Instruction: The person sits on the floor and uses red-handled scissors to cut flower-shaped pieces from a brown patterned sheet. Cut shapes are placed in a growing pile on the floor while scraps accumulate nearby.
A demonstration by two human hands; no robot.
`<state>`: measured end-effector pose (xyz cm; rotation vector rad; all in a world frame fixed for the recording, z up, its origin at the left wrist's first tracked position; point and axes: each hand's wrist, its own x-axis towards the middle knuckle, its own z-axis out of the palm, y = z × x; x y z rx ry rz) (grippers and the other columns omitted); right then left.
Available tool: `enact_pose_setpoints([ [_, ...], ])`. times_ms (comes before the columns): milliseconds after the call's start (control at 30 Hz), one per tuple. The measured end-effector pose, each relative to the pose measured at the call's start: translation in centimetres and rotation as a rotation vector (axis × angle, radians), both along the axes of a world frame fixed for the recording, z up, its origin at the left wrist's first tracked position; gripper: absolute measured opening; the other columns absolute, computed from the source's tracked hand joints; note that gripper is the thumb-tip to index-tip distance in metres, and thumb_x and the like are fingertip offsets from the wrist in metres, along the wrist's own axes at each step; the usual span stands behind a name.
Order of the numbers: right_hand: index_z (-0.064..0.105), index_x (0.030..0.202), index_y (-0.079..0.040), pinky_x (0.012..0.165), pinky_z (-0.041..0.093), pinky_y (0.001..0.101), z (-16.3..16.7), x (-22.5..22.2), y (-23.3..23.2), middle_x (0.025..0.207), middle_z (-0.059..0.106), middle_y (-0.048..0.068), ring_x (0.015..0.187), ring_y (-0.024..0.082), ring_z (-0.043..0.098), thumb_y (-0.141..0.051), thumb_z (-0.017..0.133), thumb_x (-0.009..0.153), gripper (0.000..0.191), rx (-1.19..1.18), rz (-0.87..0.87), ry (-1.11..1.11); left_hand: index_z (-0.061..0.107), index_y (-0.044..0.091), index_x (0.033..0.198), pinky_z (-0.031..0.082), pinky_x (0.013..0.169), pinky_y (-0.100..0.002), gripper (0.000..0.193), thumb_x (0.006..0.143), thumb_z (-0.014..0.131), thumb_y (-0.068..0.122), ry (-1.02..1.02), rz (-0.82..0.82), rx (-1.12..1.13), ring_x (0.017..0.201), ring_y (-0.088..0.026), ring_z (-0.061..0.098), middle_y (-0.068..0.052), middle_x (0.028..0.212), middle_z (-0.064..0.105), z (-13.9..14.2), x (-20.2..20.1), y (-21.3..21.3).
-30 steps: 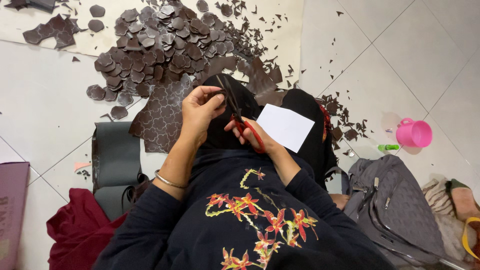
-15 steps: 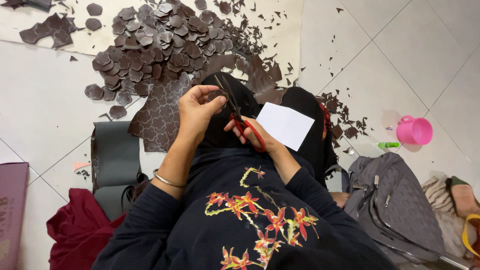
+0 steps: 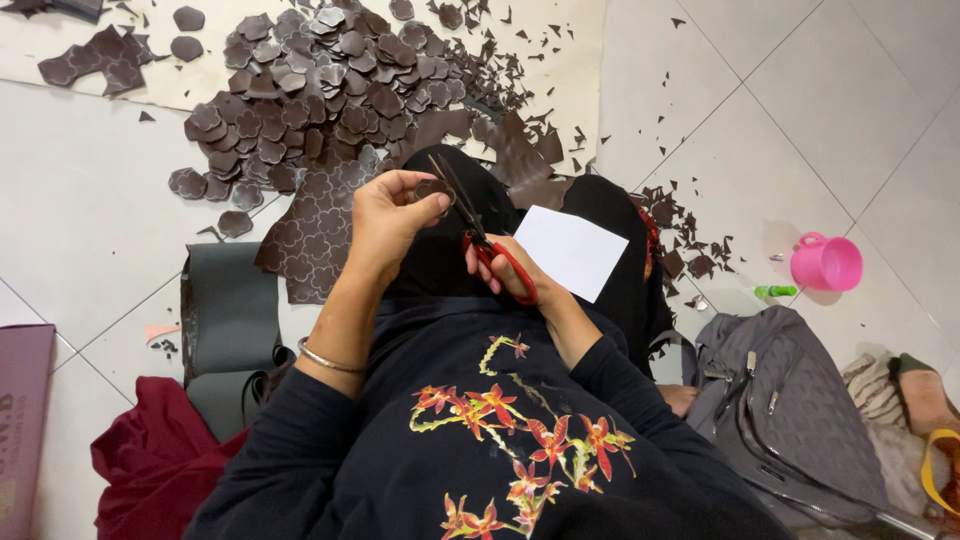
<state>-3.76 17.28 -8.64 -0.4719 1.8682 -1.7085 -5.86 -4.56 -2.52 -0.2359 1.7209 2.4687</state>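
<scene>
White tile floor (image 3: 80,200); left hand (image 3: 385,220) fingers pinch one brown piece (image 3: 432,188); right hand (image 3: 500,268) grips one red scissors (image 3: 480,240).

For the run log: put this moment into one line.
left hand: holds small dark brown flower-shaped cutout | right hand: grips red-handled scissors, blades at cutout | white card: on lap

Left hand (image 3: 385,215) pinched, right hand (image 3: 505,268) gripped, both raised together.

The left hand (image 3: 385,215) hides most of the small brown piece (image 3: 432,188) it pinches.
</scene>
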Motion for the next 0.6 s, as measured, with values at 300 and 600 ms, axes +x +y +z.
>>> enact_pose_setpoints([
  [300, 0.053, 0.078, -0.010, 0.046, 0.040, 0.0168, -1.4, 0.0, 0.6, 0.064, 0.050, -0.005, 0.050, 0.002, 0.049, -0.105, 0.048, 0.058, 0.097, 0.021, -0.021, -0.026, 0.071, -0.004, 0.106, 0.055, 0.066, -0.021, 0.027, 0.081, 0.081, 0.000, 0.027, -0.047, -0.043, 0.074, -0.009, 0.069, -0.008, 0.090, 0.076, 0.0, -0.4, -1.2],
  [600, 0.048, 0.074, -0.012, 0.045, 0.038, 0.0161, -1.0, 0.1, 0.5, 0.062, 0.047, -0.006, 0.048, 0.001, 0.046, -0.103, 0.050, 0.059, 0.092, 0.008, -0.027, -0.026, 0.070, -0.001, 0.107, 0.056, 0.067, -0.020, 0.027, 0.083, 0.081, 0.003, 0.007, -0.019, -0.034, 0.077, -0.009, 0.071, -0.005, 0.091, 0.076, 0.4, -0.5, -1.3],
])
